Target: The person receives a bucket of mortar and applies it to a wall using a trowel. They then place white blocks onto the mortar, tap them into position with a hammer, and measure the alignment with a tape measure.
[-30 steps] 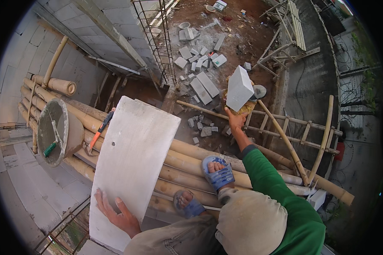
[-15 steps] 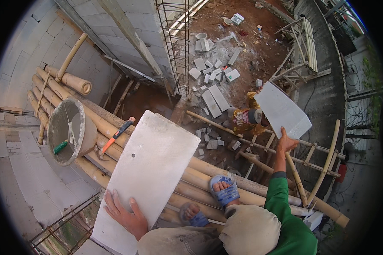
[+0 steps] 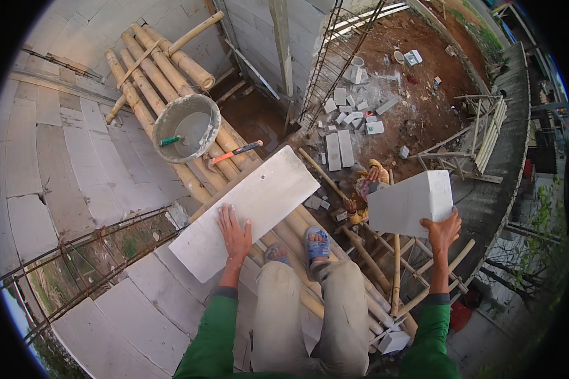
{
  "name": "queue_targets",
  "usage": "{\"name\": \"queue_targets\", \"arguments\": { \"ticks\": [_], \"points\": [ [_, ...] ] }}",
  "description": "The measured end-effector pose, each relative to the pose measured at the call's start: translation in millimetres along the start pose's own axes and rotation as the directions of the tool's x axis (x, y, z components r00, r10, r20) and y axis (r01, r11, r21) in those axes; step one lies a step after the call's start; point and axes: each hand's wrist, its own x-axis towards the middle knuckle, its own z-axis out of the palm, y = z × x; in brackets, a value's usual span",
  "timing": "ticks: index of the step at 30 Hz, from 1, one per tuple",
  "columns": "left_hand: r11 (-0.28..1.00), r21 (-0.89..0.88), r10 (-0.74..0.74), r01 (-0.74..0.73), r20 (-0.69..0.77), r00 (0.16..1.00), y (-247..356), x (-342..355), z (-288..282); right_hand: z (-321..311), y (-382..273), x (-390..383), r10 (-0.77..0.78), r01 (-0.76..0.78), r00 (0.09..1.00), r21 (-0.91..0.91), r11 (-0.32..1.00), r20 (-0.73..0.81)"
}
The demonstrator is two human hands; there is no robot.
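Note:
My left hand [image 3: 235, 235] lies flat with its fingers spread on a long pale concrete block [image 3: 265, 189]. That block rests across the bamboo poles [image 3: 171, 82] and has a small dark hole near its far end. Out to the right, my right hand [image 3: 442, 230] grips a second concrete block [image 3: 398, 208] at its near right edge. This block is in the air, with its end face showing. Below and beyond it, a person in a yellow patterned sleeve [image 3: 374, 170] is partly hidden; their hands appear apart from the block.
A mortar bucket [image 3: 186, 128] holding a green-handled tool [image 3: 170, 141] stands on the poles, beside an orange-handled hammer [image 3: 237, 151]. Bamboo ladder rails [image 3: 396, 278] rise at right. Far below, loose blocks [image 3: 339, 150] lie on the ground. Rebar [image 3: 101, 271] crosses the wall at left.
The view has shifted, and both my forearms now show. The block in my right hand has turned and come away from the person's raised hand. My left hand remains on its block.

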Motion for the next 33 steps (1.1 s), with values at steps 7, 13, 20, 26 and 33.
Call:
{"name": "queue_targets", "arguments": {
  "ticks": [7,13,20,26,33],
  "points": [
    [0.373,-0.526,-0.236,0.764,0.743,0.626,57.2,-80.6,-15.7,-206.0,-52.4,-125.6,-0.404,0.394,0.862,0.096,0.914,0.306],
    [-0.097,-0.745,-0.476,0.66,0.617,0.627,97.0,-151.0,49.5,-368.3,-81.1,-193.7,-0.486,0.404,0.792,0.28,0.871,0.369],
    [-0.557,-0.592,-0.494,0.582,0.8,0.341,104.1,-134.1,-62.9,-378.6,-102.3,-171.6,-0.485,0.266,0.72,0.448,0.853,0.496],
    [-0.033,-0.603,-0.874,0.797,0.404,0.269,-27.7,-144.8,-83.6,-226.9,-125.7,-136.6,-0.565,-0.083,0.567,0.724,0.685,0.6],
    [0.071,-0.415,-0.986,0.907,0.108,0.126,-135.3,-96.5,-165.6,11.1,-184.4,-113.5,-0.638,-0.424,0.299,0.698,0.576,0.709]
  ]
}}
